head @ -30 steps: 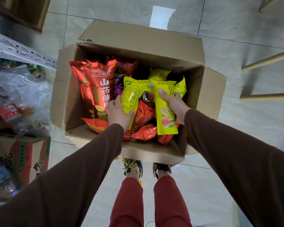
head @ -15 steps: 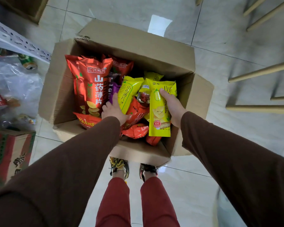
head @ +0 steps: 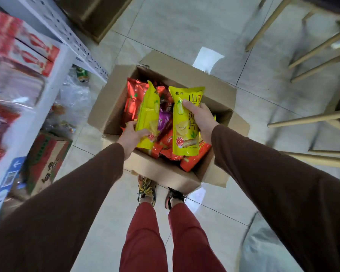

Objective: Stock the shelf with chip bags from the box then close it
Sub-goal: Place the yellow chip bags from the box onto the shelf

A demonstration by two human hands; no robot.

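Two yellow chip bags are lifted above the open cardboard box (head: 114, 107), which sits on the tiled floor (head: 185, 32) at the frame's centre; the right hand (head: 201, 119) is closed around the upright yellow bag (head: 182, 134), thumb across its front; at that bag's 9 o'clock the left hand (head: 133, 136) grips the lower end of a second yellow bag (head: 148, 112), turned edge-on; red bags (head: 133, 101) and a purple bag (head: 164, 119) fill the box beneath them; a white metal shelf (head: 47, 79) holding red packages stands at the box's 9 o'clock; a smaller printed carton (head: 45, 160) lies at its 8 o'clock; wooden furniture legs (head: 310, 118) stand at 3 o'clock.
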